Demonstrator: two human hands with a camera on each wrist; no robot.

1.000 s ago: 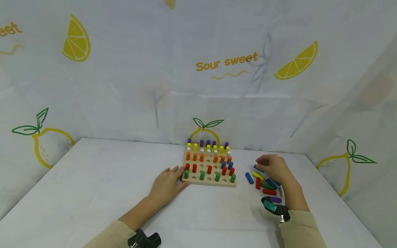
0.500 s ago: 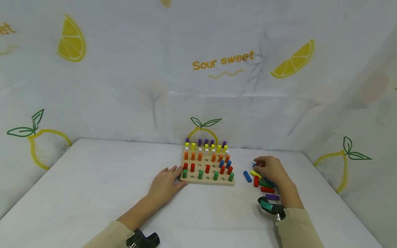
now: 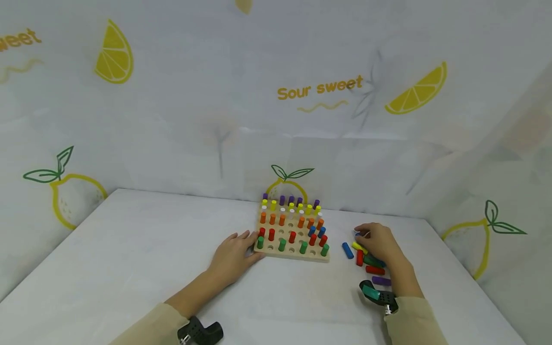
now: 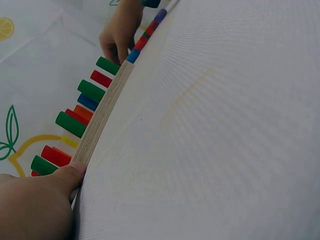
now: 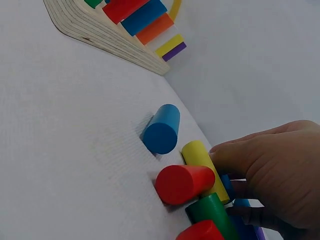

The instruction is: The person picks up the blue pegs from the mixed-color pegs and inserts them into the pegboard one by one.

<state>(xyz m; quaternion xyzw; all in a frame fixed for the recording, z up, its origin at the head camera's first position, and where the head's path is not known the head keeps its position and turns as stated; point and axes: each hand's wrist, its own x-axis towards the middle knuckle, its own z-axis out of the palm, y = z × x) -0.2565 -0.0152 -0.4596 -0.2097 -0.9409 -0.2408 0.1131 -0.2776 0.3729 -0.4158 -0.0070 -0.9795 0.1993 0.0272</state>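
A wooden pegboard (image 3: pixel 280 252) stands on the table with rows of green, red, blue, orange, white, yellow and purple pegs. My left hand (image 3: pixel 233 258) rests against its near left corner, fingers extended at the left side. The thumb (image 4: pixel 70 175) touches the front edge in the left wrist view. To the right, my right hand (image 3: pixel 379 241) reaches down into loose pegs, its thumb beside a yellow peg (image 5: pixel 200 162). Something white shows at its fingertips in the head view; I cannot tell whether it is pinched. A blue peg partly shows behind the yellow one.
Around the right hand lie a separate blue peg (image 3: pixel 347 250), a red peg (image 3: pixel 360 258), a green peg (image 3: pixel 374 261), another red peg (image 3: pixel 375 270) and a purple peg (image 3: pixel 381 281). A printed cloth (image 3: pixel 207 96) hangs behind the white table (image 3: pixel 142 258).
My right hand has shifted slightly among the loose pegs, and white now shows at its fingertips. The left hand stays at the pegboard. The head view has swayed a little.
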